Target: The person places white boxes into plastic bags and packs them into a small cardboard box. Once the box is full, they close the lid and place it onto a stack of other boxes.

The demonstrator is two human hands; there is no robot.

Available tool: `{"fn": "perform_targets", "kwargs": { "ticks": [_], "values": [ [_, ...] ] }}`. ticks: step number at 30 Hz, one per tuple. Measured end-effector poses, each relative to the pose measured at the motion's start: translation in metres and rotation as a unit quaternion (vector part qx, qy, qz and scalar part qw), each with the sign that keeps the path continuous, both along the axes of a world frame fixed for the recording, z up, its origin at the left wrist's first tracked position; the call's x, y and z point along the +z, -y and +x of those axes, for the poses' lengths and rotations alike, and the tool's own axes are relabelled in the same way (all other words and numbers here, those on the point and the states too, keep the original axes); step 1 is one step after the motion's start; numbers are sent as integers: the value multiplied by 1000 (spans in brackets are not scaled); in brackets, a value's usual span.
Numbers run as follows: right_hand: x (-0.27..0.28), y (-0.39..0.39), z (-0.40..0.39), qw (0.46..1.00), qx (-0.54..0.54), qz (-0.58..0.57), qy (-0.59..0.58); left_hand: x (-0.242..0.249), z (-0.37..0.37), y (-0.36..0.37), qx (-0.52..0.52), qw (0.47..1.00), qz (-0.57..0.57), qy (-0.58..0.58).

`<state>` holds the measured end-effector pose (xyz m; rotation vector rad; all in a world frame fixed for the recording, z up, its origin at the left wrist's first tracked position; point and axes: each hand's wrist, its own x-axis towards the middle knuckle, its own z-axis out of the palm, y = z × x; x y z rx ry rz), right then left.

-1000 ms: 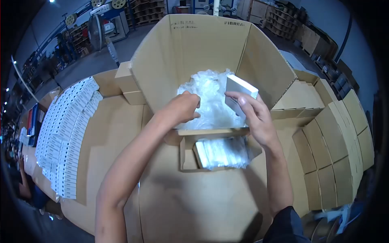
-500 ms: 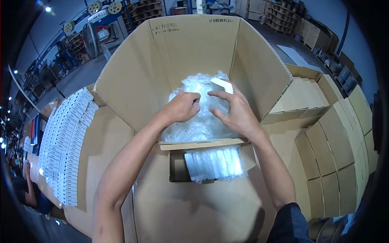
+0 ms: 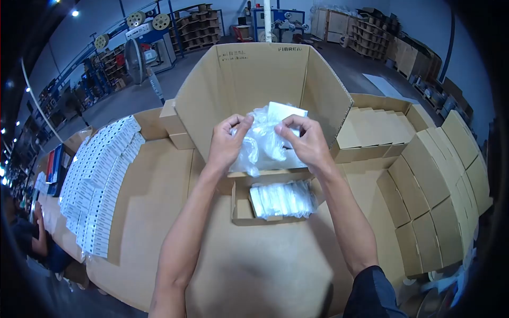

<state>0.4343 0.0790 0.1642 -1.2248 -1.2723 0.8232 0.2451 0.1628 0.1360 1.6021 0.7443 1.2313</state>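
Both my hands are raised over a tall open cardboard carton (image 3: 262, 74) that holds crumpled clear plastic bags. My left hand (image 3: 228, 142) pinches the edge of a clear plastic bag (image 3: 255, 144) between thumb and fingers. On its other side, my right hand (image 3: 306, 142) has thumb and fingers closed at the bag's film. A flat white box (image 3: 284, 111) stands tilted just behind the right fingers; its lower part is hidden. Below the hands is a small open cardboard box (image 3: 243, 209), holding a row of plastic-wrapped white boxes (image 3: 281, 199).
Stacked white labelled boxes (image 3: 101, 180) stand on the left of the cardboard-covered table (image 3: 238, 265). Brown cartons (image 3: 424, 196) are piled at the right. At far left a person (image 3: 40, 233) sits by another table. Machinery (image 3: 143, 45) stands behind.
My left hand has turned from a fist to an upright pinch. The right hand has closed, and the white box shows more of its face. The camera view has shifted.
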Motion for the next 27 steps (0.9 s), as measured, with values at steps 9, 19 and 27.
{"fn": "perform_targets", "kwargs": {
  "ticks": [9,19,27],
  "values": [
    [-21,-58,-4,976,-182,110,37,-1,25,-59,145,979,101,-97],
    [-35,-57,-2,902,-207,262,272,-9,39,-42,-98,979,-99,152],
    [-34,18,-19,938,-271,201,77,10,-1,12,-12,907,-74,414]
  ]
}}
